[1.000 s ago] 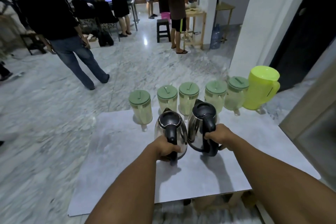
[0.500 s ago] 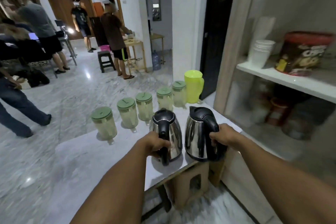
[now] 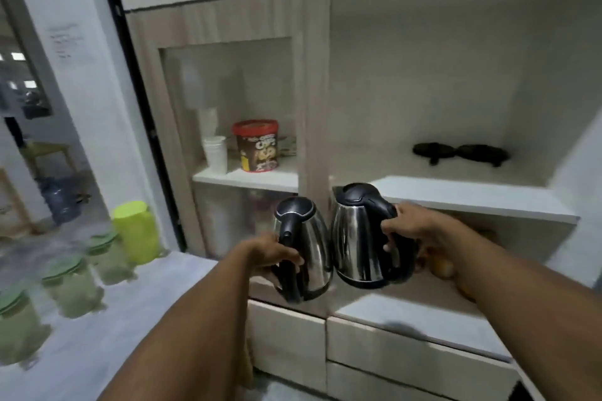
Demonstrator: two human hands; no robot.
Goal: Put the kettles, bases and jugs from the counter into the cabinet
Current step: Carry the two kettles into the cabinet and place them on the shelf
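Two steel kettles with black lids and handles hang in the air in front of the cabinet. My left hand (image 3: 277, 257) grips the handle of the left kettle (image 3: 309, 247). My right hand (image 3: 410, 231) grips the handle of the right kettle (image 3: 355, 238), just below the white shelf (image 3: 472, 198). Two black bases (image 3: 461, 153) lie at the back of that shelf. On the counter (image 3: 130, 319) at the left stand several clear jugs with green lids (image 3: 68, 286) and a yellow-green jug (image 3: 136, 231).
The left cabinet bay holds a red-lidded cereal tub (image 3: 257, 145) and stacked white cups (image 3: 215, 153) on a shelf. White drawers (image 3: 407, 352) sit below the open bay. A doorway at the left shows a water bottle (image 3: 60, 198) on the floor.
I have turned right from the counter toward the cabinet. Both kettles have been lifted off the counter and carried up in front of the cabinet's open bays.
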